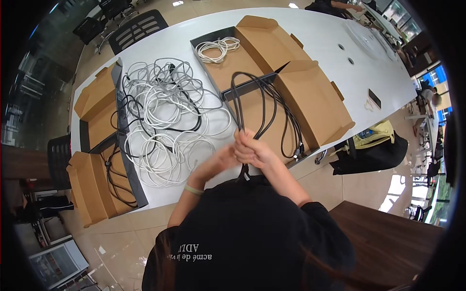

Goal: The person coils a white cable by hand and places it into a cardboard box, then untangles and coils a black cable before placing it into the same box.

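Note:
In front of my chest my right hand (252, 149) is closed in a fist around a bundled black cable (237, 99). The cable's long loop rises above the fist, and its lower ends hang near my shirt. Close against the right hand is my left hand (223, 157), with a pale band on its wrist; motion smears its fingers, and I cannot tell whether they grip the cable. Behind the raised loop, the nearer right-hand cardboard box (303, 94) holds more black cable (291, 127). A tangled pile of white and grey cables (162, 104) lies to the left of my hands.
At the back, another open box (257, 39) holds a coiled white cable (217, 50). Two open boxes (99, 97) line the left edge of the white table (310, 24), the nearer with black cables (114, 174). A phone (374, 98) lies at right, above a bag (374, 150).

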Action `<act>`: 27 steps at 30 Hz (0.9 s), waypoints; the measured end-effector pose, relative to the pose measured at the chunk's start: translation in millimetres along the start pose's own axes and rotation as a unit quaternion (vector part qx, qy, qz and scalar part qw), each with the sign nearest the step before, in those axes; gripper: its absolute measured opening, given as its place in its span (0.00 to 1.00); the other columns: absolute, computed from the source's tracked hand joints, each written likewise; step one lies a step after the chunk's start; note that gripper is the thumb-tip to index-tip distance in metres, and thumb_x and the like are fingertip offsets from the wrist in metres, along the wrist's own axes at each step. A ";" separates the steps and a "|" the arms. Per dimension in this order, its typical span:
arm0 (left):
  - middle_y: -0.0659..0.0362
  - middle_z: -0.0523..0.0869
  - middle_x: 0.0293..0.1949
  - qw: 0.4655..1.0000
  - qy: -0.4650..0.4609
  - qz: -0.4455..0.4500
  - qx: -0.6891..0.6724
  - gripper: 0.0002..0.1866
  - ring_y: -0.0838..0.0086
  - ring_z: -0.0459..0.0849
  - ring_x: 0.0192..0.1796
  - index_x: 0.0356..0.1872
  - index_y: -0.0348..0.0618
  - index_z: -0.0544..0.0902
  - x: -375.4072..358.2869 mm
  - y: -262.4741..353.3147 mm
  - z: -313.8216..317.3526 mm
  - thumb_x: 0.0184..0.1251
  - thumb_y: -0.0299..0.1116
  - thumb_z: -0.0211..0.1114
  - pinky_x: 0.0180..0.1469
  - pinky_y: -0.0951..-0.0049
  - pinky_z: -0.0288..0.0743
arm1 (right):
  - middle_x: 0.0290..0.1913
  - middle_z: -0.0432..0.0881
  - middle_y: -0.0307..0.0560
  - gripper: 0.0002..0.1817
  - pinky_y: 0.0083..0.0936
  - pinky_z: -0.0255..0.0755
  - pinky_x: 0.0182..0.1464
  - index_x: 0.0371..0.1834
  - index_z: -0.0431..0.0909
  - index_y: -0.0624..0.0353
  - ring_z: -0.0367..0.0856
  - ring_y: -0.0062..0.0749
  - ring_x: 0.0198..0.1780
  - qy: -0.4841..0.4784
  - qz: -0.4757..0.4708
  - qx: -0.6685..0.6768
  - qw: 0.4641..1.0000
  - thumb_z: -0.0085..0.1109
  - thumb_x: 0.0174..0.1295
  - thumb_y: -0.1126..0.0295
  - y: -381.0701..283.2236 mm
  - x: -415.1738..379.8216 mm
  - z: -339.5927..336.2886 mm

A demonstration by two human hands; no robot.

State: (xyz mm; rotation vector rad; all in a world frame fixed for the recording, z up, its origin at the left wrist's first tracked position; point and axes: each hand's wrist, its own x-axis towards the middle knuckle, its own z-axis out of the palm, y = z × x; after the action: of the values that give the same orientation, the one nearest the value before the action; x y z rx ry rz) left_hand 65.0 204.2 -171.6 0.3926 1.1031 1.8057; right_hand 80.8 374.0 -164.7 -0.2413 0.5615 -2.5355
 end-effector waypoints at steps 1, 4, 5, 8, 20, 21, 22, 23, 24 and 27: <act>0.45 0.59 0.66 0.997 -0.016 0.062 -0.045 0.57 0.61 0.65 0.65 0.68 0.36 0.51 5.1 1.7 -14.6 0.46 0.69 0.60 0.64 0.60 0.60 | 0.13 0.56 0.27 0.10 0.11 0.43 0.13 0.32 0.66 0.54 0.51 0.10 0.12 0.021 0.037 -0.039 0.998 0.47 0.69 0.62 -1.1 -2.7 9.8; 0.36 0.50 0.68 0.969 -0.080 0.159 -0.174 0.67 0.40 0.57 0.67 0.69 0.34 0.44 25.4 36.6 -20.1 0.36 0.75 0.60 0.66 0.48 0.56 | 0.13 0.55 0.26 0.11 0.12 0.41 0.14 0.28 0.66 0.52 0.50 0.09 0.12 0.053 0.195 -0.176 0.963 0.53 0.65 0.62 12.1 -4.0 21.6; 0.35 0.48 0.68 0.964 -0.097 0.167 -0.182 0.63 0.39 0.57 0.67 0.69 0.34 0.44 29.2 54.5 -10.8 0.42 0.70 0.63 0.65 0.48 0.56 | 0.13 0.55 0.25 0.13 0.12 0.40 0.14 0.26 0.66 0.52 0.49 0.10 0.12 0.059 0.215 -0.163 0.961 0.55 0.65 0.62 16.2 -0.4 26.2; 0.39 0.54 0.68 0.947 -0.119 0.170 -0.246 0.55 0.47 0.69 0.60 0.70 0.37 0.43 36.5 67.7 7.0 0.53 0.58 0.65 0.59 0.61 0.66 | 0.12 0.56 0.26 0.17 0.12 0.40 0.14 0.20 0.64 0.51 0.49 0.10 0.12 0.048 0.231 -0.210 0.949 0.57 0.63 0.60 15.5 10.6 29.4; 0.70 0.61 0.12 0.902 0.260 0.344 -0.001 0.10 0.88 0.55 0.12 0.23 0.40 0.69 19.0 86.5 7.0 0.66 0.28 0.55 0.14 0.83 0.47 | 0.18 0.75 0.52 0.23 0.34 0.68 0.22 0.18 0.73 0.65 0.76 0.42 0.18 0.223 0.100 -0.705 0.666 0.57 0.60 0.54 21.5 20.3 13.4; 0.70 0.63 0.12 0.880 0.290 0.374 0.034 0.11 0.88 0.56 0.13 0.23 0.41 0.69 26.0 82.9 0.8 0.66 0.27 0.55 0.15 0.83 0.47 | 0.18 0.75 0.58 0.24 0.39 0.69 0.24 0.19 0.73 0.67 0.76 0.49 0.20 0.230 -0.030 -0.787 0.571 0.57 0.59 0.54 25.7 14.6 9.2; 0.69 0.64 0.12 0.854 0.318 0.405 0.067 0.11 0.88 0.56 0.13 0.22 0.41 0.69 35.4 75.2 -9.6 0.66 0.26 0.54 0.15 0.83 0.47 | 0.23 0.76 0.65 0.24 0.43 0.71 0.29 0.23 0.75 0.65 0.76 0.58 0.26 0.246 -0.014 -0.788 0.565 0.57 0.58 0.51 24.5 12.1 11.7; 0.69 0.66 0.13 0.820 0.367 0.413 0.149 0.13 0.88 0.60 0.14 0.19 0.41 0.68 44.1 67.2 -19.3 0.66 0.26 0.55 0.16 0.82 0.50 | 0.23 0.76 0.65 0.24 0.43 0.71 0.29 0.23 0.75 0.65 0.76 0.58 0.26 0.245 -0.016 -0.790 0.561 0.57 0.58 0.51 23.6 8.9 10.6; 0.68 0.67 0.13 0.771 0.386 0.440 0.249 0.13 0.87 0.62 0.16 0.17 0.40 0.69 54.7 60.9 -29.5 0.63 0.25 0.57 0.18 0.79 0.52 | 0.21 0.76 0.61 0.24 0.41 0.70 0.27 0.23 0.74 0.65 0.76 0.54 0.23 0.233 -0.034 -0.784 0.575 0.54 0.60 0.50 26.0 3.8 9.2; 0.61 0.64 0.12 0.643 0.346 0.509 0.457 0.09 0.74 0.65 0.15 0.18 0.41 0.73 81.2 57.2 -26.5 0.55 0.23 0.61 0.19 0.74 0.55 | 0.15 0.69 0.45 0.24 0.30 0.59 0.19 0.23 0.70 0.61 0.66 0.36 0.15 0.284 0.011 -0.621 0.731 0.47 0.65 0.49 19.0 -6.9 3.1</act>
State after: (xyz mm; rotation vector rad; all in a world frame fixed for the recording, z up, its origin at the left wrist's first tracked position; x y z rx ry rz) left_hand -24.9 251.2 -154.6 1.1561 2.7901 2.2241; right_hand 96.2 361.9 -170.6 0.1198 2.4098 -1.7229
